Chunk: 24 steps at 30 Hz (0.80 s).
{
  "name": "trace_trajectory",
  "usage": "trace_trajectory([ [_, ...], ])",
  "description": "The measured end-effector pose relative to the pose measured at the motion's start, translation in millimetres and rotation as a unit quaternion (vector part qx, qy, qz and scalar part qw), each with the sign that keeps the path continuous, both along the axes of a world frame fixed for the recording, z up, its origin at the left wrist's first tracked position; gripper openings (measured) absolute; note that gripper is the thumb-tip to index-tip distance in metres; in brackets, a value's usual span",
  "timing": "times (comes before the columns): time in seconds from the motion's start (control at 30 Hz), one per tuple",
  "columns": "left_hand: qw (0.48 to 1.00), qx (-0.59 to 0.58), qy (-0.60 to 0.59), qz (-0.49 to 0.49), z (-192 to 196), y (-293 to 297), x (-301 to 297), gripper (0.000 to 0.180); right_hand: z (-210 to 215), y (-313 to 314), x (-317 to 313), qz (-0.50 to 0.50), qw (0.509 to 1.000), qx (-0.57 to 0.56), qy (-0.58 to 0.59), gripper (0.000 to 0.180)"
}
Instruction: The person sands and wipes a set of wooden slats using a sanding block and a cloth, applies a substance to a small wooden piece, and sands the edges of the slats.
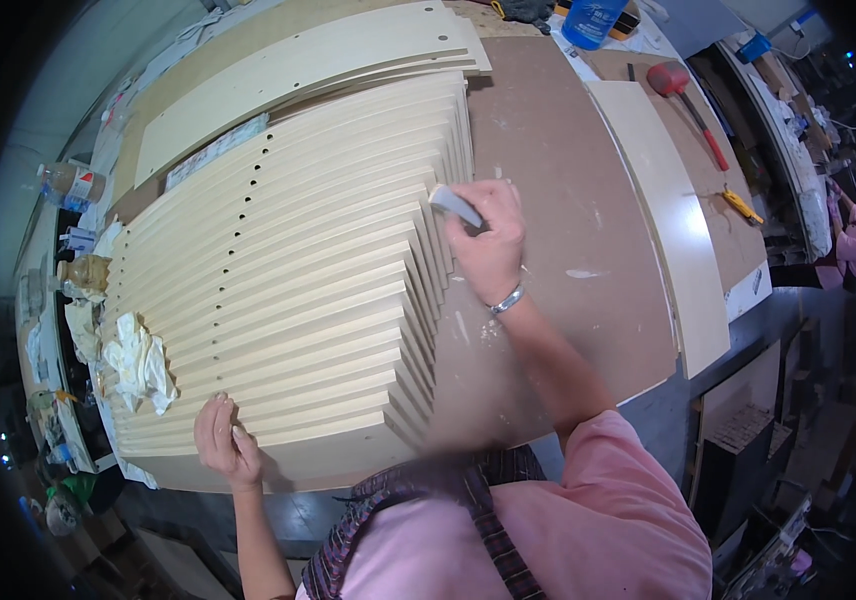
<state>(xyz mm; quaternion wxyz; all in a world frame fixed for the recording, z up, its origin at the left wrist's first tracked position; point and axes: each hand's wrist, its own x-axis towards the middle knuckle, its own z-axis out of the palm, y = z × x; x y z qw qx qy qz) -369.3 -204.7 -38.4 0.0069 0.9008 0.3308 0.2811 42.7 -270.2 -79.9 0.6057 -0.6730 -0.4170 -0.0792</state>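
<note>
A row of overlapping pale wooden panels (298, 270) lies in front of me, each with a small dark hole along its length. My right hand (490, 232) is closed on a small grey sanding pad (458, 207), held at the stepped right ends of the panels. The pad's far side is hidden by the wood and fingers. My left hand (228, 440) rests on the nearest panel by its front edge, fingers loosely bent, thumb apart and nothing visible in it.
Crumpled white paper (138, 365) lies on the panels' left ends. Bottles (73, 187) stand beyond. More boards (328, 65) are stacked at the back. Right of the brown tabletop (568, 220) are a long panel (683, 220), a red mallet (670, 80) and a yellow cutter (743, 207).
</note>
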Motion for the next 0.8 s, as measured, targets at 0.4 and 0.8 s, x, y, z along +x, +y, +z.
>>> trace_trajectory([
  [0.4, 1.000, -0.005, 0.005, -0.003, 0, -1, 0, 0.031, 6, -13, -11, 0.019, 0.999, -0.006, 0.032, 0.030],
  [0.8, 1.000, -0.003, -0.006, 0.005, -3, 1, 0, 0.032, 14, -15, -17, 0.066, 0.997, -0.015, -0.026, 0.029],
])
